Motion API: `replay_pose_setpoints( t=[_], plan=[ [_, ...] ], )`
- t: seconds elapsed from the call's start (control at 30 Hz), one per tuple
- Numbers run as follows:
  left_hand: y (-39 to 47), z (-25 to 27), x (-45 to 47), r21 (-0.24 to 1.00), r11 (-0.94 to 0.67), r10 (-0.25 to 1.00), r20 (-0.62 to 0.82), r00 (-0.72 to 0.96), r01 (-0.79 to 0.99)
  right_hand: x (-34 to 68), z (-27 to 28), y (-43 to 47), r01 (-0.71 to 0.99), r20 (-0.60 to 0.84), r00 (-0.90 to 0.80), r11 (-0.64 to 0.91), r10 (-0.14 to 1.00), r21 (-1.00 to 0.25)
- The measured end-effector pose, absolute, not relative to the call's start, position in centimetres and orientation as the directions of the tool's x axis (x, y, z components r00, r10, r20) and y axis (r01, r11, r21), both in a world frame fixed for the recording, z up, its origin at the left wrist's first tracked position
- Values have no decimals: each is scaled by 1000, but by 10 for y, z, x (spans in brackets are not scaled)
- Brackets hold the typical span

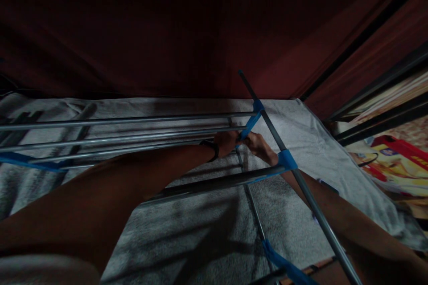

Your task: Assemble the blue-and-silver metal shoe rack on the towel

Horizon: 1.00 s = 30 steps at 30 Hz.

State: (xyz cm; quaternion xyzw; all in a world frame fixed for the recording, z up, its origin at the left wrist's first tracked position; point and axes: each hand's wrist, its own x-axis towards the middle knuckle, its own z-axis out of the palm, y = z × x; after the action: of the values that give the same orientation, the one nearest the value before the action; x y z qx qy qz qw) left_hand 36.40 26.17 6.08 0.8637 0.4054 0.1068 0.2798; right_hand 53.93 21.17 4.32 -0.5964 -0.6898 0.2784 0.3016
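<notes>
A rack of grey metal tubes joined by blue plastic brackets, much like a clothes drying rack, lies in front of me. My left hand (227, 143) is closed at the end of a thin metal tube (180, 144), where it meets a blue bracket (249, 128). Just right of it, my right hand (260, 148) has its fingers closed on the lower end of the same bracket. A long upright tube (274, 129) slants past my right arm. It passes through a second blue bracket (287, 160), which also holds a thicker tube (227, 181).
A grey blanket (203, 222) lies beneath the rack. Behind stands a dark red panel (187, 53). Another blue bracket (281, 260) is near the bottom edge, and one (33, 161) sits at far left. A colourful printed bag (397, 164) lies at right.
</notes>
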Motion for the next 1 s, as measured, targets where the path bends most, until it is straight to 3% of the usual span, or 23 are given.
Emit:
replay_pose_setpoints(
  t=[0.27,1.0],
  plan=[
    [262,62,367,618,-465,779,-55,625,634,537,42,213,653,78,-77,109,994,-750],
    [262,67,369,565,-489,770,-77,633,664,540,39,215,694,90,-101,135,991,-707]
  ],
)
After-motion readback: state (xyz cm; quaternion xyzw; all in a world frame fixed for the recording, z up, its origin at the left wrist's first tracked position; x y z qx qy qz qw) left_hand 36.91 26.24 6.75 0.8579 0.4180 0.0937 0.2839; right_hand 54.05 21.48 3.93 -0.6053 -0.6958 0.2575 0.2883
